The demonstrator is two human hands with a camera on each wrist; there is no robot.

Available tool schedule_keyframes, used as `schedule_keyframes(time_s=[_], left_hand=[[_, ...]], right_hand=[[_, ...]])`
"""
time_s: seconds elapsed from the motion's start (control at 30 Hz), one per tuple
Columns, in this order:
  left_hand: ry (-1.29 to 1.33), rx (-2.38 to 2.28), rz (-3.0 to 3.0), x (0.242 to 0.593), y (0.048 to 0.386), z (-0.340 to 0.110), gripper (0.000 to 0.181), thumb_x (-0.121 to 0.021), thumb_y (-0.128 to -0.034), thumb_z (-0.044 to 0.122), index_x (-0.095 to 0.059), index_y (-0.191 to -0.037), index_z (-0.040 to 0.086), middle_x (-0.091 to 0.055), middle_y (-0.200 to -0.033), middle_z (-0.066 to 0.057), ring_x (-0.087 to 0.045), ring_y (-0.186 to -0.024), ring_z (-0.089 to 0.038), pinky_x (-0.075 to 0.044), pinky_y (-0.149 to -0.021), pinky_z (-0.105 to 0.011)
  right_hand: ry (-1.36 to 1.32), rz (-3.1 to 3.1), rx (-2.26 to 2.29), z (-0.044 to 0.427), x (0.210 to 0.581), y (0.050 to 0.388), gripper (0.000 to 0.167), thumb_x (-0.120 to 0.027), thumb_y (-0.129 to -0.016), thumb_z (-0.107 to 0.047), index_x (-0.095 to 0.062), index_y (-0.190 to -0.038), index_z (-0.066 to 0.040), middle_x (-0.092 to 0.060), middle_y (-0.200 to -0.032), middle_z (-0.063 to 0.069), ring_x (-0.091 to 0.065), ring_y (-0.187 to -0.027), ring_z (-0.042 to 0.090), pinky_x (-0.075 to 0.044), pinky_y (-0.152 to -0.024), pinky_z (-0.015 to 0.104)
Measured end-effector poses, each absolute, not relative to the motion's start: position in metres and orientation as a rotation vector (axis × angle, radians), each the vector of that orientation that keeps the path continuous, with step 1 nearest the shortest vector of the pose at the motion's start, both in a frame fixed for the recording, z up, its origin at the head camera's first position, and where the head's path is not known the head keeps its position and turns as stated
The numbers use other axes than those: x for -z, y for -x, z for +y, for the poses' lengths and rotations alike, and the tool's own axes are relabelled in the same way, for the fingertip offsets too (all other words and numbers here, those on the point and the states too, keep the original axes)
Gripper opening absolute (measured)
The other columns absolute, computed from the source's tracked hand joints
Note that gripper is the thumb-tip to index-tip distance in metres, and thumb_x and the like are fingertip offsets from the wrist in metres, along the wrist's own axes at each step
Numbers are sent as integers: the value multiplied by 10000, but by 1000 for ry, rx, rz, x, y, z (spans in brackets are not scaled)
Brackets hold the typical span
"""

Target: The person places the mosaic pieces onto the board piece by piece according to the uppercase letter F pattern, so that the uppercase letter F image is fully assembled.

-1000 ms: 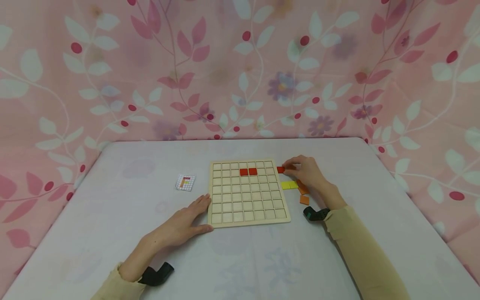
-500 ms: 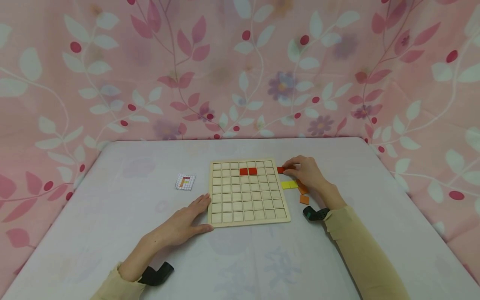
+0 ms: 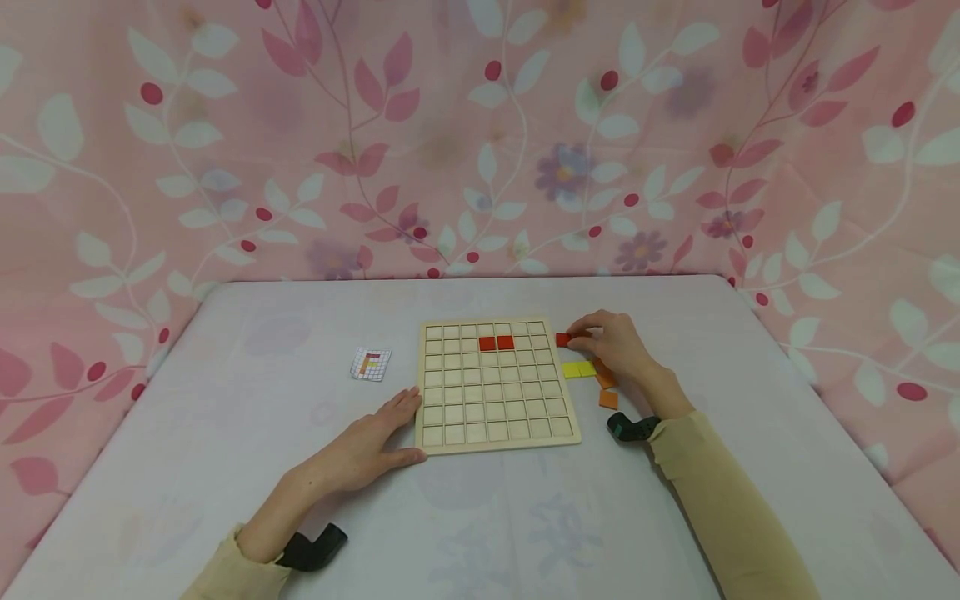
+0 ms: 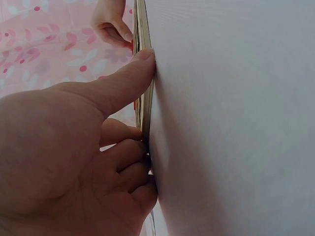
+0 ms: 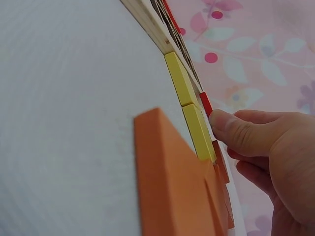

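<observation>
A person's two hands are busy around a pale wooden grid board (image 3: 493, 392) lying flat on the white-covered tabletop (image 3: 480, 517). The left hand (image 3: 367, 446) lies loosely extended along the board's left side, thumb spread away to touch the near left corner, fingertips against the edge; it grips nothing. Over on the other side, the right hand (image 3: 617, 346) is nearly closed, thumb and fingers bent together in a pinch on a loose red tile (image 3: 562, 340), which sits just beside the board's right edge, towards the far corner. Two more, the placed red tiles (image 3: 497, 343), fill neighbouring cells in the second row from the far edge, fourth and fifth from the left. Below the right hand, two yellow tiles (image 3: 578, 370) lie side by side next to the board, with orange tiles (image 3: 608, 401) just beyond them, partly hidden by the palm. A small card (image 3: 371, 364) printed with a coloured grid lies left of the board, apart from it. Each wrist carries a black device (image 3: 315, 550) at the cuff of a tan sleeve (image 3: 723, 500), and a pink floral cloth (image 3: 450, 150) hangs behind the tabletop.
</observation>
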State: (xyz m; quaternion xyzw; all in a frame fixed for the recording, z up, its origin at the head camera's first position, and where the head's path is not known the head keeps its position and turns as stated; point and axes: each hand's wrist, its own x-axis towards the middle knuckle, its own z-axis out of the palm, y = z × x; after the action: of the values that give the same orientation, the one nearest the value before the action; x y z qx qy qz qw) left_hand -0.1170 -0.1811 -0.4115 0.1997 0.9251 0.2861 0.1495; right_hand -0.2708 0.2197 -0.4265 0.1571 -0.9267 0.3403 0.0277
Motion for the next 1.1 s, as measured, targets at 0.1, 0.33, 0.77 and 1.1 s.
schedule_keyframes(time_s=[0.1, 0.33, 0.77, 1.1], left_hand=[[-572, -822, 2660, 411, 117, -181, 833, -688, -936, 407, -290, -1569, 40, -214, -1661, -91, -159, -1540, -315, -229, -1164, -631], [-565, -822, 2653, 412, 117, -181, 839, -686, -934, 419, -286, -1572, 51, -207, -1664, -84, -159, -1541, -309, -228, -1158, -640], [-562, -824, 2668, 412, 118, -181, 833, -696, -928, 412, -306, -1564, 42, -231, -1656, -94, -180, -1535, -315, -231, -1159, -636], [-571, -817, 2682, 412, 117, -181, 824, -698, -929, 401, -315, -1559, 34, -243, -1651, -102, -197, -1530, -315, -250, -1160, -617]], right_hand=[[-468, -2857, -1074, 220, 426, 270, 195, -775, -888, -182, -768, -1064, -99, -698, -1125, 115, -573, -1138, 316, -415, -1054, 541], [-555, -2742, -1097, 215, 419, 268, 171, -800, -861, -165, -783, -1021, -107, -732, -1076, 102, -619, -1094, 296, -455, -1000, 520], [-650, -2732, -1143, 168, 405, 273, 180, -802, -857, -170, -783, -1012, -81, -754, -1034, 86, -623, -1109, 284, -462, -1017, 494], [-802, -2678, -1144, 131, 403, 274, 150, -805, -846, -142, -784, -980, -78, -764, -1010, 83, -645, -1093, 284, -481, -1001, 475]])
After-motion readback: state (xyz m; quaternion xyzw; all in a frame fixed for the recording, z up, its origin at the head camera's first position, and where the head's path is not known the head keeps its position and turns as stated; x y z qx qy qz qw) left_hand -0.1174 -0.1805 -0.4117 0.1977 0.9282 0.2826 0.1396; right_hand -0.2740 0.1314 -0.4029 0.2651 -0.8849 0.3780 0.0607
